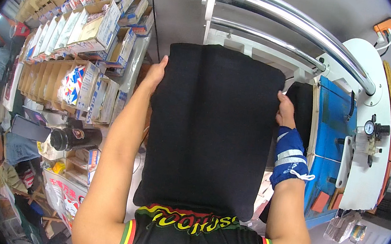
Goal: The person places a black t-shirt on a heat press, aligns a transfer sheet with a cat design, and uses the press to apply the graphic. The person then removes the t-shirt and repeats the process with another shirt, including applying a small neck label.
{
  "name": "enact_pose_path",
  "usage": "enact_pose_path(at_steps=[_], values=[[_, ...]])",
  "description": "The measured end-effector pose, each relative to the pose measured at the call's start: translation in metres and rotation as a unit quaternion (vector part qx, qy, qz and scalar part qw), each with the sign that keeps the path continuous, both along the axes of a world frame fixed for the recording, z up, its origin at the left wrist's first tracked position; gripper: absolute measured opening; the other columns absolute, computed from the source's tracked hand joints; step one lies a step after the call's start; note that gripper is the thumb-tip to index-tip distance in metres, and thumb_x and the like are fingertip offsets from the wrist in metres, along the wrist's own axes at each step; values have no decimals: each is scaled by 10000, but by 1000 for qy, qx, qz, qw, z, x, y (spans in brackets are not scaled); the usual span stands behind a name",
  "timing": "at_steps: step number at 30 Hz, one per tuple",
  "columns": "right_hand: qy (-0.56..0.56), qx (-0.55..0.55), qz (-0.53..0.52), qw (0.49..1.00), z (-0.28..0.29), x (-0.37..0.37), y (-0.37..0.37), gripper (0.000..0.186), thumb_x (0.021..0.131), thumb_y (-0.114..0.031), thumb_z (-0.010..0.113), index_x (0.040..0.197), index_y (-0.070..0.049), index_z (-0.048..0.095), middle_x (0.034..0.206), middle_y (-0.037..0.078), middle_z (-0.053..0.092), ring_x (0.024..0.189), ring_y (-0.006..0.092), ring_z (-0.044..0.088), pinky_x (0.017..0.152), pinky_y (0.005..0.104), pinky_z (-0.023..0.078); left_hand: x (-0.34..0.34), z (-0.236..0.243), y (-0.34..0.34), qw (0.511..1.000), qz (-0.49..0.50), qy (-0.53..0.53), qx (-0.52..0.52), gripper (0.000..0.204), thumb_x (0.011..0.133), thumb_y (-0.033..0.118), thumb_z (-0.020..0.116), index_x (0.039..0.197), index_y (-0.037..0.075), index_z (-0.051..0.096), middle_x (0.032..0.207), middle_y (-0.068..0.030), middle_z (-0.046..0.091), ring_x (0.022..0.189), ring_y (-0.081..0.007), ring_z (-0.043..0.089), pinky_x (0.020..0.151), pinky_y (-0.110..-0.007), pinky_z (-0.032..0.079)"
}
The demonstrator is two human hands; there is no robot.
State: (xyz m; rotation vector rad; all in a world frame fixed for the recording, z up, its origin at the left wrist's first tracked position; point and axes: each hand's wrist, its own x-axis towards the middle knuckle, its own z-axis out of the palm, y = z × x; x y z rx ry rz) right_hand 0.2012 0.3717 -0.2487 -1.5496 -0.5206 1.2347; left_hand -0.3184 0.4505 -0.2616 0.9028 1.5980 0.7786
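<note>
Black fabric panel [211,128] held flat over machine platen [334,113]; left hand [155,71] and right hand [284,110] fingers curled on top corners. Not yet laid down.

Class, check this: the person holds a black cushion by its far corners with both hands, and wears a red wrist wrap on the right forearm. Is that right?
One detail is wrong: the wrist wrap is blue with pale stripes, not red. The head view shows it. The rest stands: the left hand and right hand hold the black cushion by its far corners.
</note>
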Motion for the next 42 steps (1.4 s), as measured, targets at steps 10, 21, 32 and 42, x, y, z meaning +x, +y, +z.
enact_pose_path(at_steps=[10,21,32,42], values=[[-333,66,-104,935,-12,-7,-2,459,1060,-410,598,983,35,680,894,90,681,836,163,577,790,340,469,-8,-12,-8,963,90,89,239,445,1076,391,554,1074,-31,696,973,-134,733,923,-186,652,844,-366,492],[-691,233,7,685,58,-76,0,210,911,-240,708,1000,-52,723,1018,162,705,1003,375,658,916,483,513,37,63,-8,868,45,359,342,229,967,179,608,1083,33,741,1079,-203,732,1045,-373,689,933,-453,527],[-694,194,210,661,51,-201,26,297,900,-288,612,1142,-140,703,1153,105,651,1133,336,577,976,597,397,154,63,-19,756,-276,406,432,271,914,196,636,1164,114,697,1192,-112,672,1170,-360,605,948,-560,465],[1,-80,41,996,-4,-6,2,463,1030,-351,595,1312,12,648,1259,170,713,1116,317,680,986,410,515,-20,20,-33,985,38,-160,-58,520,1093,426,483,1390,20,616,1388,-137,651,1282,-279,595,1089,-421,448]])
